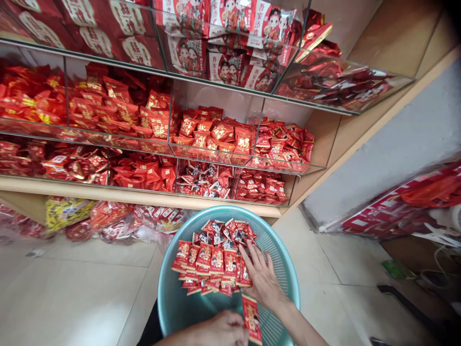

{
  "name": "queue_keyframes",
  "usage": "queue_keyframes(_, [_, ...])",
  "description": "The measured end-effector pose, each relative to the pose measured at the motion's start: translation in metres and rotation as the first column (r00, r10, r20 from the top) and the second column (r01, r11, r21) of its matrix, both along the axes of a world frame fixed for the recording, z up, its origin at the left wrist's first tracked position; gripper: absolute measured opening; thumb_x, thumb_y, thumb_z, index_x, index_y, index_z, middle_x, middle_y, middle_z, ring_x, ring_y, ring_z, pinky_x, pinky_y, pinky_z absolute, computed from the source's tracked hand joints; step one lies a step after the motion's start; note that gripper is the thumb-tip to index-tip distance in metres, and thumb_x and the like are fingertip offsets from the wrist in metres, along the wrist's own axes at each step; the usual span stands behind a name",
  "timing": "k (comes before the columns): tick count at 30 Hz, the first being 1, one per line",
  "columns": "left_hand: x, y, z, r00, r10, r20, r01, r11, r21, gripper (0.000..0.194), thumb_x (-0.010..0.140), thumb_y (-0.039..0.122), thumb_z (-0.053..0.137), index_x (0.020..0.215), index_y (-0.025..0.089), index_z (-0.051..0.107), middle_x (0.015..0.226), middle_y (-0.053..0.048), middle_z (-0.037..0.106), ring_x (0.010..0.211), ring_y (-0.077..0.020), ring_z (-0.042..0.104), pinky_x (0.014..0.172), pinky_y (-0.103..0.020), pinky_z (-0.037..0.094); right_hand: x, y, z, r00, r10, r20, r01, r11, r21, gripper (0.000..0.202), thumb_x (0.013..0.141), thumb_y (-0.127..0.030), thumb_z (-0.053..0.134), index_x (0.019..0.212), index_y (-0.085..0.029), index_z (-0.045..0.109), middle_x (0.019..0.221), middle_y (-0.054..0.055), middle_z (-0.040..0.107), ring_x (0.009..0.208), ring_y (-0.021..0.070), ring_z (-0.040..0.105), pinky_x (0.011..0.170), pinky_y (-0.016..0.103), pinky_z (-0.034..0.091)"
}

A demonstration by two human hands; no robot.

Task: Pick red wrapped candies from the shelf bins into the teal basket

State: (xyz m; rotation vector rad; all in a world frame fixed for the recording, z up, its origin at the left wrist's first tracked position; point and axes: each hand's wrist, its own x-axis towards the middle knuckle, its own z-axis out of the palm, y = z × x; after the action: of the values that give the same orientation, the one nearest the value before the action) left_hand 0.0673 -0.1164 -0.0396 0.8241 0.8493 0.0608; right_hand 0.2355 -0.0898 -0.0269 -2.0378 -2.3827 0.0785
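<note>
A teal plastic basket [166, 293] with slotted sides holds small red candy packets. Rows of red-and-gold packets [216, 261] lie neatly side by side in it, and behind them is a loose heap of red packets with black-and-white figures [218, 234]. My right hand [262, 278] rests with fingers apart on the right end of the rows. Low over the basket's front, my left hand [225, 329] is curled, its fingers at the edge of a single red packet [251, 319] that stands tilted beside them. The fingertips are partly hidden.
Wooden shelves with clear dividers hold red wrapped sweets [126, 111] in front of me. Bagged goods [111, 218] lie on the floor under the lowest shelf. To the right are a grey wall [370, 144], a red-and-white pile [389, 211] and a dark bar [403, 307].
</note>
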Motion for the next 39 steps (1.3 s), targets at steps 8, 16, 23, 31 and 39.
queue_keyframes(8, [-0.010, 0.000, 0.009, 0.990, -0.132, 0.050, 0.125, 0.983, 0.136, 0.030, 0.067, 0.046, 0.066, 0.069, 0.017, 0.058, 0.063, 0.003, 0.051, 0.062, -0.0105, 0.046, 0.062, -0.024, 0.037, 0.000, 0.002, 0.000, 0.999, -0.046, 0.008, 0.045, 0.999, 0.016, 0.104, 0.072, -0.037, 0.066, 0.144, -0.028, -0.008, 0.154, 0.010, 0.006, 0.139, 0.0266, 0.011, 0.108, 0.052, 0.016])
queue_keyframes(16, [-0.013, 0.009, 0.043, 0.980, -0.198, 0.011, 0.193, 0.964, 0.183, 0.014, 0.074, 0.029, 0.058, 0.066, 0.017, 0.055, 0.061, 0.004, 0.048, 0.055, -0.0082, 0.039, 0.056, -0.022, 0.030, 0.004, -0.003, -0.003, 0.998, -0.053, 0.031, 0.053, 0.998, 0.017, 0.109, 0.067, -0.037, 0.070, 0.145, -0.027, -0.005, 0.154, 0.009, 0.004, 0.139, 0.0284, 0.012, 0.108, 0.052, 0.015])
queue_keyframes(23, [-0.016, 0.015, 0.062, 0.974, -0.222, -0.049, 0.227, 0.960, 0.163, 0.011, 0.074, 0.017, 0.050, 0.064, 0.016, 0.048, 0.061, 0.003, 0.051, 0.051, -0.0059, 0.041, 0.051, -0.021, 0.028, 0.003, -0.004, -0.002, 0.997, -0.066, 0.049, 0.066, 0.998, 0.002, 0.104, 0.068, -0.033, 0.067, 0.145, -0.027, -0.002, 0.154, 0.008, 0.004, 0.139, 0.0268, 0.012, 0.108, 0.052, 0.016])
queue_keyframes(31, [-0.017, 0.030, 0.039, 0.994, -0.098, 0.052, 0.087, 0.980, 0.177, 0.021, 0.078, 0.039, 0.045, 0.077, 0.019, 0.044, 0.060, 0.002, 0.057, 0.047, -0.0106, 0.055, 0.048, -0.023, 0.042, 0.005, -0.007, -0.004, 0.998, -0.049, 0.030, 0.047, 0.996, 0.069, 0.091, 0.073, -0.026, 0.054, 0.146, -0.023, 0.000, 0.154, 0.010, 0.007, 0.138, 0.0294, 0.015, 0.106, 0.054, 0.018])
queue_keyframes(39, [-0.013, 0.055, 0.029, 0.999, 0.015, -0.044, 0.000, 0.944, 0.331, 0.025, 0.079, 0.042, 0.046, 0.074, 0.019, 0.043, 0.056, 0.003, 0.056, 0.043, -0.0102, 0.055, 0.042, -0.021, 0.040, 0.006, -0.005, -0.007, 0.999, -0.049, 0.011, 0.048, 0.997, 0.068, 0.095, 0.071, -0.040, 0.059, 0.146, -0.024, 0.002, 0.153, 0.009, 0.008, 0.137, 0.0295, 0.016, 0.106, 0.054, 0.016])
